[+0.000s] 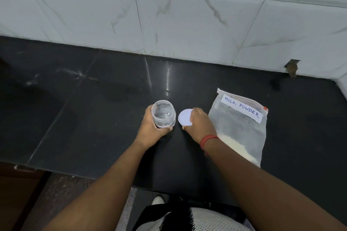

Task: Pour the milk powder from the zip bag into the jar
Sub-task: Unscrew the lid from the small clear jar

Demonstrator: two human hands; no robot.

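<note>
Single view, worn on the head, looking forward and steeply down over a dark countertop (93, 118). Taken from the near edge of that countertop, facing the tiled wall (187, 20) that rises along its far edge. Close enough for both forearms to fill the lower frame and reach to mid-counter. Wide-angle, with the countertop's edges bowed and tilted. Below the countertop's near edge, a strip of floor (65, 193) and the wearer's torso.
</note>
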